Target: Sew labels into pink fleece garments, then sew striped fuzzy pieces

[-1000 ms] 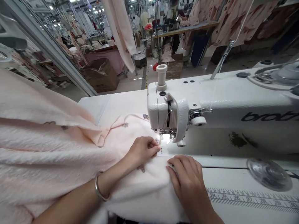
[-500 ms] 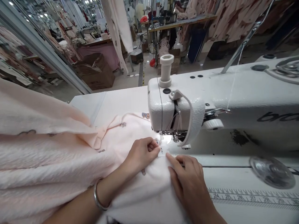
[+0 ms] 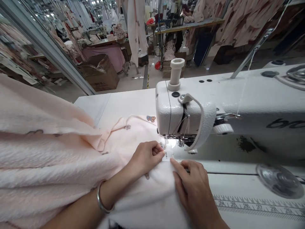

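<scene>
A small white label (image 3: 168, 155) with dark print lies on pale pink fleecy fabric (image 3: 140, 133), just in front of the lit needle area of a white sewing machine (image 3: 186, 108). My left hand (image 3: 146, 159) pinches the label's left edge between thumb and fingers. The index fingertip of my right hand (image 3: 192, 181) presses on the label's lower right corner; its other fingers are bent loosely over the fabric and hold nothing. The fabric spreads under both hands and bunches up in folds at the left. Part of the needle and presser foot is hidden behind the machine head.
A printed ruler scale (image 3: 259, 206) runs along the table at the lower right. Above it sits a clear round disc (image 3: 280, 180). Beyond the table stand a cardboard box (image 3: 102, 74), hanging pink garments (image 3: 247, 22) and other sewing stations.
The view has shifted slightly, so the machine appears a little farther right. Both hands keep their places at the label. A hanging pink cloth in the background has swung to the right.
</scene>
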`<state>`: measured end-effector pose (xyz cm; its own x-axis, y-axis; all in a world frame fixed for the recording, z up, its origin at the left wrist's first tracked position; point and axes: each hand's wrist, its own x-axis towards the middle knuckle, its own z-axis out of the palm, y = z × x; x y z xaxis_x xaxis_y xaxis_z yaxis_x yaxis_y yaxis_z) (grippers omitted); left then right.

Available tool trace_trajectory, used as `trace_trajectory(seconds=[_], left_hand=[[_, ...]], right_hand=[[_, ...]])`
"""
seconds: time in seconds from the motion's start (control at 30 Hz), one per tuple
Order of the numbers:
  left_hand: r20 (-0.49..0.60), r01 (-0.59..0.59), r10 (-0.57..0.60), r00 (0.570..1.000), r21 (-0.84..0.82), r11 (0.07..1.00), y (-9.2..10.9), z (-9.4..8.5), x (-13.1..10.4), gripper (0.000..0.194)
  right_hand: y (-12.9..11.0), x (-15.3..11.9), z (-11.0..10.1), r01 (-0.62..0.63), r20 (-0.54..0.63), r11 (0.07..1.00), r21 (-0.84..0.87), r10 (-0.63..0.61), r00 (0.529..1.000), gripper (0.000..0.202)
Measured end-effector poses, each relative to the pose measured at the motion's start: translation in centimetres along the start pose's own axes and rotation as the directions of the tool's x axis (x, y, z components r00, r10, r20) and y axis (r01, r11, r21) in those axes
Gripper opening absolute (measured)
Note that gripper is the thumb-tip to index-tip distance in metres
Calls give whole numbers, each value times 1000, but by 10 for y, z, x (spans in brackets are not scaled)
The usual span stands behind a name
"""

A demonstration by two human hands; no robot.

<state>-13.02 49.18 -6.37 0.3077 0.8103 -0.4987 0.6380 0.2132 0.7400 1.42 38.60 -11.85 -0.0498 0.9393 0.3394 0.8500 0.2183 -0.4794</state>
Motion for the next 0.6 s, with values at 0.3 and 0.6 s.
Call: trace_trajectory(seconds=[0.3,0.6], left_hand=[[-110,-323,405,908,432,842,-6,1,-6,9],[355,-705,754,552,683,194,-32,-5,-37,45]], right_hand=[[1,0,0,43,-86,999,-4,-43,995,31],[-3,2,-2,66,-145,998,-6,-66,987,31]])
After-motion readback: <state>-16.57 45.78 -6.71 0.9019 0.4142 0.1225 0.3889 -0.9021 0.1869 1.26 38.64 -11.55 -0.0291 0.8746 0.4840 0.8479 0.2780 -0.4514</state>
